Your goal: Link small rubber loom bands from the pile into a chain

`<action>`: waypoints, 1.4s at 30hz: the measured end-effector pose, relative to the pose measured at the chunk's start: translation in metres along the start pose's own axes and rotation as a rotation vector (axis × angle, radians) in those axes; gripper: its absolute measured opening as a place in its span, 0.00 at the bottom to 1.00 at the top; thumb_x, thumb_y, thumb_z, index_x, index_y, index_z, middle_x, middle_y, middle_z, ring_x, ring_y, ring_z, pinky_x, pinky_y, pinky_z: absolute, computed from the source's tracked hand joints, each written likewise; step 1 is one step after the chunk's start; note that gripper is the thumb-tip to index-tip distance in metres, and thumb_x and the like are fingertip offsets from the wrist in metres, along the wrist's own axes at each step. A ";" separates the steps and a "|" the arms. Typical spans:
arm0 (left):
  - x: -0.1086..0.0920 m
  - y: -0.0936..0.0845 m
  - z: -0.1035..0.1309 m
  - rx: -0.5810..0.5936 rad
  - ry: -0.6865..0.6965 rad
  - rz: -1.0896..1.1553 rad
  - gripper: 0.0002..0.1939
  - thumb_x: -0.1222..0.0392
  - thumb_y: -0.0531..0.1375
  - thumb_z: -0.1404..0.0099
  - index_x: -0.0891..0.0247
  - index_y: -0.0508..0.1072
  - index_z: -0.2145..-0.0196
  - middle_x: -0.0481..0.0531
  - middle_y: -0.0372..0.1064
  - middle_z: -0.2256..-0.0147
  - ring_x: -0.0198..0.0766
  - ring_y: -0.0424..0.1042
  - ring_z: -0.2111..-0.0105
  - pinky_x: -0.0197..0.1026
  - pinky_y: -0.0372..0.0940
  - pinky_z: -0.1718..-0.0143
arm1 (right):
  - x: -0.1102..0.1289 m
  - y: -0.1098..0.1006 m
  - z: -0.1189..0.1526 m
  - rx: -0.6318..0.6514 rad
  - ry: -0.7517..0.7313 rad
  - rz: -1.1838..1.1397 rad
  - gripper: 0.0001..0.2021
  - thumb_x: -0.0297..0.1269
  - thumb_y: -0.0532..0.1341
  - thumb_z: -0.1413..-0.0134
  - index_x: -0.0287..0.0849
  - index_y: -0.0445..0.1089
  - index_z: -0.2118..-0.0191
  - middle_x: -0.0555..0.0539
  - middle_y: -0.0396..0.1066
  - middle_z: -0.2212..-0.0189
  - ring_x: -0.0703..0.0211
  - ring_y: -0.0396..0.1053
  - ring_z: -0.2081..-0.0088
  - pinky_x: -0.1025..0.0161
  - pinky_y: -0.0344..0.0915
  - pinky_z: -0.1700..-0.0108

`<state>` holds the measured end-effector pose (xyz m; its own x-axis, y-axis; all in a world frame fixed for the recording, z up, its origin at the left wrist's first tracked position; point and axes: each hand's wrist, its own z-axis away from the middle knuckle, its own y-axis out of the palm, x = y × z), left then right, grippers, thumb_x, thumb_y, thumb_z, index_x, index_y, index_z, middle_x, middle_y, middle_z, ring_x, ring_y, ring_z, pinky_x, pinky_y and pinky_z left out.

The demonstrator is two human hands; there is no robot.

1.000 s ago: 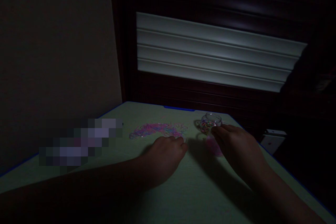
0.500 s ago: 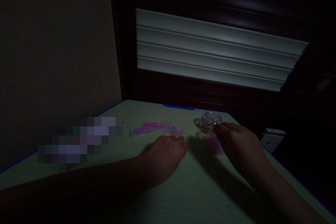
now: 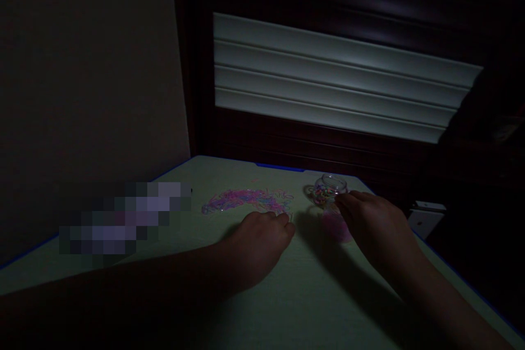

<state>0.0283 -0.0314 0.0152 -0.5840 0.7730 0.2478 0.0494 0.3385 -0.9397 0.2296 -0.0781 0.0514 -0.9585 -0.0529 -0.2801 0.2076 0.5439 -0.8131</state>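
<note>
A loose curved pile of pink, purple and blue rubber bands (image 3: 246, 197) lies on the pale green table. At its near right end rests my left hand (image 3: 262, 240), fingers curled together low on the tabletop; anything inside them is hidden. Over a clear jar with pink contents (image 3: 335, 225), my right hand (image 3: 367, 216) has its fingertips pinched at the jar's top. Whether they hold a band or the rim I cannot tell. Just behind stands a second clear jar (image 3: 328, 188), uncovered, with multicoloured bands in it.
A blurred-out patch (image 3: 123, 224) covers something on the table's left side. Blue edging runs round the table (image 3: 229, 306). Beyond the right edge sits a white boxlike object (image 3: 426, 216). A dark wooden panel with pale slats (image 3: 328, 76) rises behind. The room is dim.
Almost nothing differs. My right hand has shifted very slightly to the right at the pink jar; my left hand stays at the pile's edge.
</note>
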 end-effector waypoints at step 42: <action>0.000 -0.001 -0.002 0.033 -0.009 -0.002 0.07 0.67 0.49 0.38 0.64 0.66 0.68 0.53 0.66 0.69 0.40 0.67 0.72 0.40 0.60 0.75 | -0.002 0.000 -0.001 0.069 0.090 0.153 0.07 0.28 0.54 0.48 0.43 0.68 0.70 0.48 0.70 0.72 0.59 0.67 0.73 0.65 0.49 0.75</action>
<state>0.0296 -0.0309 0.0165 -0.5918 0.7671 0.2478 0.0212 0.3221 -0.9465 0.2310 -0.0776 0.0526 -0.9277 0.1027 -0.3590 0.3623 0.4805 -0.7987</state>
